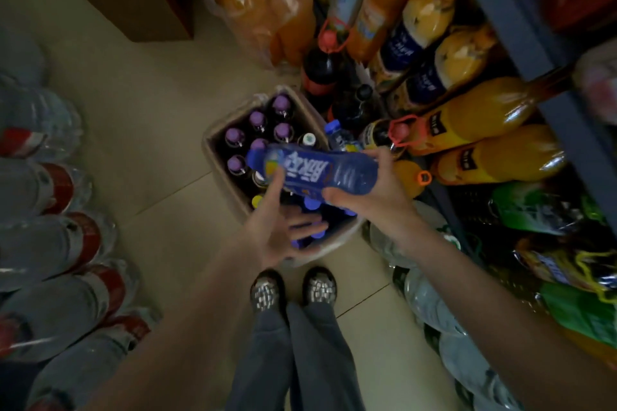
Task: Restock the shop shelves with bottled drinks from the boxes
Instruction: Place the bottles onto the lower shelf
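A blue drink bottle point(314, 168) with a white-lettered label lies sideways in the air over a cardboard box point(213, 140). My right hand point(370, 187) grips its base end, fingers curled round it. My left hand point(283, 227) is below it with fingers spread, and its thumb touches the bottle near the cap end. Several purple-capped dark bottles point(258, 133) stand upright in the far half of the box, and blue-capped ones fill the near half, partly hidden by my hands.
Large orange juice bottles point(484, 130) and dark cola bottles point(320, 67) fill the low shelf at right, under a grey shelf edge point(534, 53). Shrink-wrapped water packs point(56, 210) line the left. My feet point(293, 287) stand on the tiled floor just before the box. An orange-bottle pack point(263, 0) stands behind.
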A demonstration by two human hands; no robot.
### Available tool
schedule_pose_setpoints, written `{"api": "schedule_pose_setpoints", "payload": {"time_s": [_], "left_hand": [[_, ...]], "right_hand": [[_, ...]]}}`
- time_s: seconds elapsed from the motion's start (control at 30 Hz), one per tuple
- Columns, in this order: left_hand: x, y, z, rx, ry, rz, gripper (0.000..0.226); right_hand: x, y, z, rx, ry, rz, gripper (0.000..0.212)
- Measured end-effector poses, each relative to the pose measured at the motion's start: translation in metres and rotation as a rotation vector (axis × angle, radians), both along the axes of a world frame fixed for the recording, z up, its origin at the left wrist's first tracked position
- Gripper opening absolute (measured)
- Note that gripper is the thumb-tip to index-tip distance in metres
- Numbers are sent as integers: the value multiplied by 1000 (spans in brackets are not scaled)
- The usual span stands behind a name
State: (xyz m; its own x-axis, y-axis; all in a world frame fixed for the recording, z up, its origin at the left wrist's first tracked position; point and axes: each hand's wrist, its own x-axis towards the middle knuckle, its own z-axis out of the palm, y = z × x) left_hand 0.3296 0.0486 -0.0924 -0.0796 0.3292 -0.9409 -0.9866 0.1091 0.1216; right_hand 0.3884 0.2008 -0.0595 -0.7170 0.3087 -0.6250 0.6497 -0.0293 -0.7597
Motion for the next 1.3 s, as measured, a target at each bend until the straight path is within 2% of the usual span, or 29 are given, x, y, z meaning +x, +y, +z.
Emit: {"api": "schedule_pose_setpoints", "payload": {"time_s": [0.1,0.17,0.23,0.27,0.3,0.33,0.4,0.47,0.53,0.63,0.7,0.8,0.87,1.0,1.07,1.2,1.3], "left_hand": [[-25,14,8,106,178,208,57],[-35,13,2,31,237,295,49],[-39,3,-11,-109,294,270,47],[-40,-4,-17,-169,324,225,48],[-40,-11,-23,-216,352,169,50],[-38,-18,-29,-254,376,112,50],[-31,-29,-40,-287,428,32,41],[-21,-34,-53,-288,451,-7,26],[-12,-37,-69,-309,462,-18,16],[-5,-35,-87,-328,497,-69,18],[-3,-32,-87,-328,517,-85,23],[4,-26,-66,-316,518,-69,32],[10,-20,-39,-288,515,-67,31],[24,-3,40,-191,453,-55,37],[39,4,87,-140,413,-100,43],[69,23,188,8,544,-248,16],[98,42,278,183,627,-361,11]], "right_hand": [[-7,-16,-7,-219,25,-83,48],[-10,-18,-22,-277,-7,46,30],[-10,-5,-47,-286,-71,52,10],[-10,7,-63,-232,-95,-16,18],[-8,23,-83,-92,-128,-64,22],[-4,39,-107,103,-173,-30,26],[2,60,-152,402,-291,219,54],[0,64,-190,493,-414,396,79],[-8,58,-217,556,-479,421,91],[-20,60,-239,618,-479,345,102],[-18,67,-235,600,-483,378,107],[-4,72,-195,545,-423,375,89],[13,72,-151,456,-362,268,78],[58,63,-20,38,-224,-51,67],[84,53,53,-164,-114,-189,46],[140,41,192,-300,35,-351,17],[192,34,287,-302,162,-455,21]]}}
